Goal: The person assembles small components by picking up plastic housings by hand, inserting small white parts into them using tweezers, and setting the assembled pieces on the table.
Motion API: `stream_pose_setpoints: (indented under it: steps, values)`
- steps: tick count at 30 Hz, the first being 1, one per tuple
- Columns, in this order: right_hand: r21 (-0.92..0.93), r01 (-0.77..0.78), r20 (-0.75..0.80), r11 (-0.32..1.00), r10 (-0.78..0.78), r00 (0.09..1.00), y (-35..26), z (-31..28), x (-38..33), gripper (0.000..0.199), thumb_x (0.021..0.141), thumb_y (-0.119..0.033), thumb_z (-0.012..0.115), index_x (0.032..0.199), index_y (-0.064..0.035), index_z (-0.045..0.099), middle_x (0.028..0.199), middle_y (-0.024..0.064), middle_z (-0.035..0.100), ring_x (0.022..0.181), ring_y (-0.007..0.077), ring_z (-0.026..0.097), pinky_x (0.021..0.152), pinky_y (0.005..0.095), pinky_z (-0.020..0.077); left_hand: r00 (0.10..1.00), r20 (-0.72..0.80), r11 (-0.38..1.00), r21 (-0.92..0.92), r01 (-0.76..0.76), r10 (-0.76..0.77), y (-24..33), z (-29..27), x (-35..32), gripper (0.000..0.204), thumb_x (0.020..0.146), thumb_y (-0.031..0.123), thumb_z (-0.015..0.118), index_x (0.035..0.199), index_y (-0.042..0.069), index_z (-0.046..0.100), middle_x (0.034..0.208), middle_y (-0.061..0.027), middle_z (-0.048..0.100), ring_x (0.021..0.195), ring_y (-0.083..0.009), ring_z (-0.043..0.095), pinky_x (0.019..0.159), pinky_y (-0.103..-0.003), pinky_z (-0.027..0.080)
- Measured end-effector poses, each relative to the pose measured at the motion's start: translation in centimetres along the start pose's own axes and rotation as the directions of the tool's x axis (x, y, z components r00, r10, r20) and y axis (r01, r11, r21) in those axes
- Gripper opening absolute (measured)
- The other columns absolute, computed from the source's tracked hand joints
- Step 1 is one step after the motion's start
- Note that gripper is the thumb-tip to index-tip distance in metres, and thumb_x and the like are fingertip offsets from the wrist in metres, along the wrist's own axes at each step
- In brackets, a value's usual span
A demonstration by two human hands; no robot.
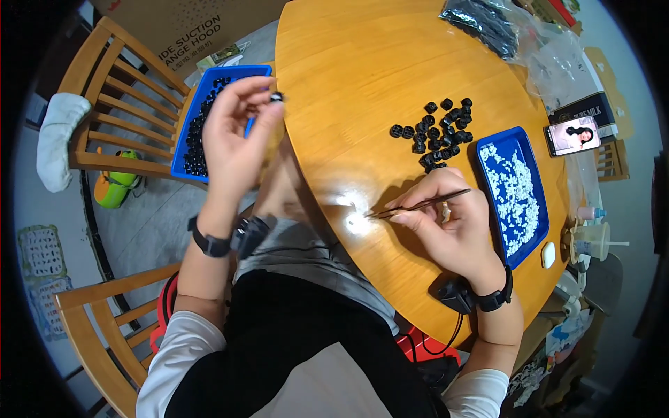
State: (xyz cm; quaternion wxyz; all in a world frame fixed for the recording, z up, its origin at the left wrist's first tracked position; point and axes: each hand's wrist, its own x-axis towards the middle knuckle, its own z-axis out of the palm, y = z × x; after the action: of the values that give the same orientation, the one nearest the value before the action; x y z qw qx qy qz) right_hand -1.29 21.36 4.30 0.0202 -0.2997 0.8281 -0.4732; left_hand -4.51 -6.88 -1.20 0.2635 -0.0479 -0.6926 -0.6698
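Note:
Between the thumb and fingers of my left hand is a small black plastic piece, raised by the table's left edge. Under and behind that hand stands a blue bin of many black pieces. My right hand rests over the wooden table, closed around dark tweezers whose tips point left above a bright patch of glare. Just beyond it lies a loose group of black pieces. To its right sits a blue tray with many small white pieces spread in it.
A phone with a lit screen leans near the table's right edge, with a white case nearer me. Clear plastic bags lie at the far right. Wooden chairs stand at left, and a lidded cup at right.

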Motion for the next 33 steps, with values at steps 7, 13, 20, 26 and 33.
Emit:
stream_pose_setpoints:
  steps: [7,13,20,26,33]
  values:
    - [-0.014,0.048,-0.001,0.999,-0.048,0.999,0.2,2.0,0.1,0.015,0.076,-0.008,0.084,0.082,-0.0054,0.071,0.070,-0.0012,0.062,0.060,0.0103,0.045,0.064,0.0261,0.0353,0.987,-0.093,0.776,0.610,0.162,-0.134,-11.6,-13.3,4.5,0.022,0.087,0.007,0.074,0.109,0.005,0.070,0.100,-0.0034,0.070,0.090,-0.0105,0.064,0.083,-0.025,0.051]
    - [-0.014,0.048,-0.020,0.999,-0.048,0.999,0.6,2.3,0.2,0.015,0.076,-0.008,0.084,0.081,-0.0055,0.070,0.069,-0.0008,0.060,0.059,0.0106,0.045,0.064,0.0265,0.0349,0.976,-0.194,0.455,0.863,0.219,-0.102,-14.6,-15.9,3.8,0.029,0.082,0.014,0.079,0.110,0.009,0.072,0.112,-0.0121,0.070,0.104,-0.0255,0.066,0.092,-0.036,0.052]
    - [-0.008,0.067,-0.049,0.998,-0.067,0.997,0.7,2.8,0.2,0.014,0.076,-0.009,0.083,0.079,-0.0103,0.069,0.061,-0.0023,0.054,0.054,0.0123,0.044,0.066,0.0284,0.0343,0.977,-0.007,0.623,0.772,-0.130,0.212,-9.0,-8.0,4.5,0.029,0.078,0.015,0.080,0.106,0.011,0.073,0.120,-0.0146,0.066,0.117,-0.0326,0.060,0.102,-0.040,0.047]
    - [-0.030,0.028,-0.035,0.999,-0.029,0.999,0.4,2.6,0.1,0.015,0.075,-0.007,0.084,0.079,-0.0065,0.070,0.066,-0.0009,0.059,0.059,0.0120,0.046,0.066,0.0282,0.0345,0.909,0.200,0.666,0.626,-0.406,0.366,-1.2,0.7,4.4,0.023,0.078,0.015,0.078,0.100,0.011,0.073,0.118,-0.0108,0.065,0.112,-0.0308,0.059,0.096,-0.040,0.047]
    - [-0.054,0.073,-0.024,0.996,-0.074,0.997,0.5,2.7,0.1,0.015,0.074,-0.006,0.084,0.079,-0.0059,0.070,0.067,-0.0002,0.060,0.060,0.0123,0.046,0.065,0.0284,0.0349,0.774,0.578,0.679,0.462,-0.571,0.257,1.2,5.7,3.8,0.023,0.080,0.018,0.078,0.100,0.009,0.072,0.112,-0.0098,0.065,0.109,-0.0311,0.058,0.096,-0.039,0.045]
